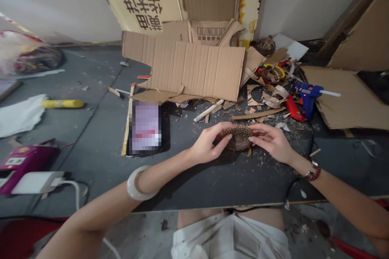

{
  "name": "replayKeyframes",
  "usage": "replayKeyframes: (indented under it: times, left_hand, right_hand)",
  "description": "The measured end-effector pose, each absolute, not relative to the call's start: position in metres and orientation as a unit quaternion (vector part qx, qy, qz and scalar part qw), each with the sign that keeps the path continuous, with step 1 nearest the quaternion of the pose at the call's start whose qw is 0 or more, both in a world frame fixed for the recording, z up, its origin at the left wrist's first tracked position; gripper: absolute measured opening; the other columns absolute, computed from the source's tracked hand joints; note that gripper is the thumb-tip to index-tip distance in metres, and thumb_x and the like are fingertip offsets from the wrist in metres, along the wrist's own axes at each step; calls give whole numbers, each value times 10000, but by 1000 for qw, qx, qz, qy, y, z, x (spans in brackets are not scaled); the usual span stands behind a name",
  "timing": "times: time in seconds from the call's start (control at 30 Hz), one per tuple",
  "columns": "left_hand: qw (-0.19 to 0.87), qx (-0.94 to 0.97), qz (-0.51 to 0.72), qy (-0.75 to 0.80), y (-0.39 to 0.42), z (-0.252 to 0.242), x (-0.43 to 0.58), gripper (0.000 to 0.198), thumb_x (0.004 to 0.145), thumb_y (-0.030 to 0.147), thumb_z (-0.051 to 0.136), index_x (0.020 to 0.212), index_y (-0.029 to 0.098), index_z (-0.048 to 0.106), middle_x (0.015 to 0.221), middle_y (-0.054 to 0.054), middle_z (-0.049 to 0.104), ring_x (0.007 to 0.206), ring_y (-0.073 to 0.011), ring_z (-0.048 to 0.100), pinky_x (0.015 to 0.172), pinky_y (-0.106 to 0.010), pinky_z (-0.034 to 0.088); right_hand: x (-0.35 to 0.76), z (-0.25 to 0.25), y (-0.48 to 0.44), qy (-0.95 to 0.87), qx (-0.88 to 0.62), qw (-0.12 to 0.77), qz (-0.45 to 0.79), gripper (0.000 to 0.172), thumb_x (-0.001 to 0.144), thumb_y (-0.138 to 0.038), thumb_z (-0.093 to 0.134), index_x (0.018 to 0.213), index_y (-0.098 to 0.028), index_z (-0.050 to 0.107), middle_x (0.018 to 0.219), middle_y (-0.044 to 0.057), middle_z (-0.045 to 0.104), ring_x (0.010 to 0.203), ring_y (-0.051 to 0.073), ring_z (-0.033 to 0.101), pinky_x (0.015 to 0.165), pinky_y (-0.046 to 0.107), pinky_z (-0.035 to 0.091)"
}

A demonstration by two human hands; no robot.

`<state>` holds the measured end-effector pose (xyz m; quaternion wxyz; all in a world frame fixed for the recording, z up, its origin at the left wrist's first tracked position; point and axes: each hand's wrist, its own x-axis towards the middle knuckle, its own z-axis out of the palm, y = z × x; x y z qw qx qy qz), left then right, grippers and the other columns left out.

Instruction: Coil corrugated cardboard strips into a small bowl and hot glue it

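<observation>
Left grip (209, 143) and right grip (270, 141) are both pinching a small cardboard coil (239, 138) between them over the counter (243, 186). Its long axis runs left-right, and the left wraps further round.

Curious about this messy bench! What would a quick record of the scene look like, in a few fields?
Left hand: holds the left edge of a coiled cardboard disc; wears a white bangle
Right hand: holds the disc's right edge; a wristwatch sits on the wrist
Left hand position
Right hand position
Nearby: blue glue gun, cardboard scraps
Behind: large corrugated cardboard sheet
Surface: dark table
</observation>
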<state>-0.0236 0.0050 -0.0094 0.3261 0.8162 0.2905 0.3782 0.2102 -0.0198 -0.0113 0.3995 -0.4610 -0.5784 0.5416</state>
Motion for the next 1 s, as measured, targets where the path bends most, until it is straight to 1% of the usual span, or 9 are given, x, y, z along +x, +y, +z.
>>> replayKeyframes:
  times: [0.07,0.2,0.37,0.67,0.77,0.93,1.0]
  left_hand:
    - [324,817,380,289,5,-8,-23,248,906,161,497,1153,160,518,997,-63,661,649,-71,581,595,-169,507]
    - [319,819,378,292,5,-8,-24,228,906,163,496,1131,159,533,977,-60,664,649,-75,579,604,-179,513]
    - [311,821,371,303,4,-10,-25,258,904,185,505,1161,160,505,904,-49,649,598,-73,547,557,-179,493]
    - [310,824,377,286,5,-9,-24,259,904,150,499,1162,168,512,1018,-60,654,640,-63,566,604,-165,506]
    - [307,825,376,288,5,-8,-24,251,905,155,497,1155,164,516,1014,-60,655,648,-67,568,613,-170,507]
    - [313,822,373,296,4,-10,-24,265,908,181,496,1173,164,495,949,-54,646,614,-72,552,571,-176,499]
    - [315,821,373,294,4,-11,-24,269,909,180,494,1178,167,491,962,-57,646,613,-72,552,568,-177,499]
  right_hand:
    - [210,-11,-20,-578,-465,395,542,302,764,-360,707,1044,-253,668,1014,40,709,921,195,679,789,331,597]
    - [210,-10,-20,-580,-463,394,542,297,762,-351,708,1039,-254,664,1007,38,708,916,190,679,788,327,600]
    - [210,-10,-20,-583,-463,392,540,295,773,-353,697,1052,-261,664,1021,35,708,929,189,678,789,320,600]
    - [209,-9,-20,-580,-465,396,539,289,762,-341,708,1034,-250,668,1001,38,712,911,190,683,789,325,603]
    - [210,-9,-20,-589,-468,386,534,303,774,-355,697,1056,-252,662,1023,44,706,928,194,679,797,331,602]
    - [211,-10,-20,-593,-466,387,530,307,780,-367,692,1066,-260,663,1032,41,706,931,195,678,793,326,601]
    - [210,-10,-20,-593,-466,388,530,306,777,-366,695,1063,-260,665,1029,40,707,930,196,679,804,331,599]
